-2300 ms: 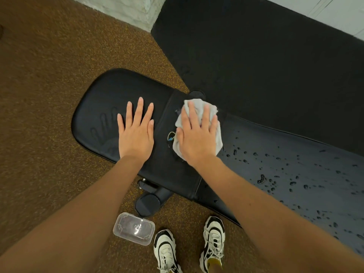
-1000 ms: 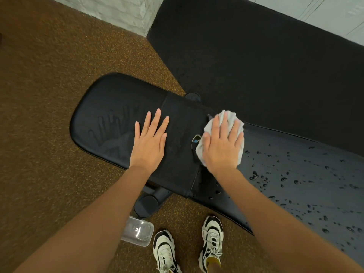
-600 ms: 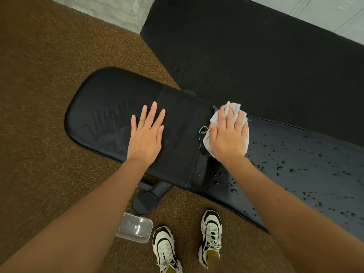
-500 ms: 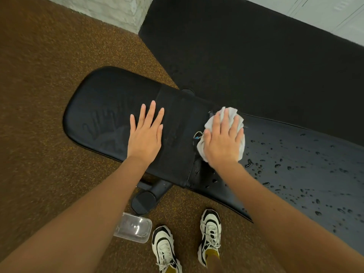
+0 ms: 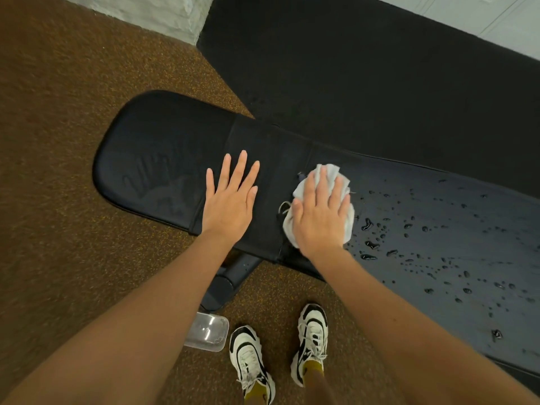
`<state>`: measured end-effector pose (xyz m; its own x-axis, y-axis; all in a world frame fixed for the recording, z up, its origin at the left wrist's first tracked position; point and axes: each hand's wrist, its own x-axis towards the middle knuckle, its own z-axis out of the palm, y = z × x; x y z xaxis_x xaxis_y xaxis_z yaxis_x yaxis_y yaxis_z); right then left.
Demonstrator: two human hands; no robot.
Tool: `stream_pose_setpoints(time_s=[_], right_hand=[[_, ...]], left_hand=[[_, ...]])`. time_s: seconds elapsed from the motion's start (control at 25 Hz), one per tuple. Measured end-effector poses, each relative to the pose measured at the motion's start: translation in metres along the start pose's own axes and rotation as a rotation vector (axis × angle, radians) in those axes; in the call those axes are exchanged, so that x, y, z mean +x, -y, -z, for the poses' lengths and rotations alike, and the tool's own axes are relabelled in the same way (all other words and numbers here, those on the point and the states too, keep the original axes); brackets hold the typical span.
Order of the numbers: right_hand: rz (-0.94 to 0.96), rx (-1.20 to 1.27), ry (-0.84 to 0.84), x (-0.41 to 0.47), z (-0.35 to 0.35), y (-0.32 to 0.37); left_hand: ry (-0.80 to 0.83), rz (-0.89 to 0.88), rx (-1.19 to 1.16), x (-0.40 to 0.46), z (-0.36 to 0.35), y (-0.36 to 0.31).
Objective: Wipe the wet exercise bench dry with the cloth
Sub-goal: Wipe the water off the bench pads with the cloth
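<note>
My right hand [image 5: 320, 213] lies flat on the white cloth [image 5: 327, 173], and the fingers are straight and a little spread, pressing it down on the black exercise bench [image 5: 163, 147]. The cloth is bunched under my palm, just to the right of the seam between the 2 pads, and it shows beyond my fingertips and at both sides of the hand. Compared with 0.5 s ago, this hand and the cloth are nearer to me on the pad, closer to its near edge. Many water drops [image 5: 366, 223] remain on the long pad to the right of the cloth, the closest ones just beside it.

My left hand [image 5: 230, 200] rests flat on the bench, left of the seam, with the fingers straight and slightly apart, holding nothing. It keeps almost the same place as 0.5 s ago. To its left, a faint handprint mark [image 5: 152, 176] is on the short pad, as it was before.

On the brown floor [image 5: 58, 112] near me stands a clear plastic container [image 5: 209, 331], just left of my 2 white and black shoes [image 5: 249, 358]. Beyond the bench lies a black mat [image 5: 365, 68].
</note>
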<state>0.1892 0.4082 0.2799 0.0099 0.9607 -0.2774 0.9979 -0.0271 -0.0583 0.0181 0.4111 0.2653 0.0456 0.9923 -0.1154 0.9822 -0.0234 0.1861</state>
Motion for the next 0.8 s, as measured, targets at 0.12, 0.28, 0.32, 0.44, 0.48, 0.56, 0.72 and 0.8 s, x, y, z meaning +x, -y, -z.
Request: stream_pose_setpoints(time_s=[0.12,0.28,0.32,0.44,0.48,0.56,0.72,0.8], right_hand=[[0.108,-0.07,0.001,-0.018,-0.003,-0.009],[-0.064,-0.044,0.037,-0.001,0.002,-0.023],[-0.098,-0.004,0.027,0.002,0.002,-0.016],[-0.01,-0.012,-0.009,-0.017,-0.007,0.006],[0.042,-0.04,-0.013,-0.029,-0.01,0.005],[0.122,-0.112,0.017,-0.047,-0.01,-0.012],[-0.003,-0.084,0.041,-0.026,-0.002,-0.032],[-0.041,-0.011,0.034,-0.016,-0.002,-0.018]], left_hand=[[0.011,-0.004,-0.001,0.0,0.001,0.0],[0.019,0.0,-0.001,0.0,0.001,-0.001],[0.022,0.001,0.002,0.0,0.001,-0.001],[0.024,0.001,0.005,0.001,0.001,0.0],[0.027,0.003,0.005,0.001,0.001,0.0],[0.034,0.006,0.009,0.0,0.002,-0.002],[0.025,0.007,0.024,0.001,0.001,-0.002],[0.023,0.005,0.033,0.002,0.0,-0.001]])
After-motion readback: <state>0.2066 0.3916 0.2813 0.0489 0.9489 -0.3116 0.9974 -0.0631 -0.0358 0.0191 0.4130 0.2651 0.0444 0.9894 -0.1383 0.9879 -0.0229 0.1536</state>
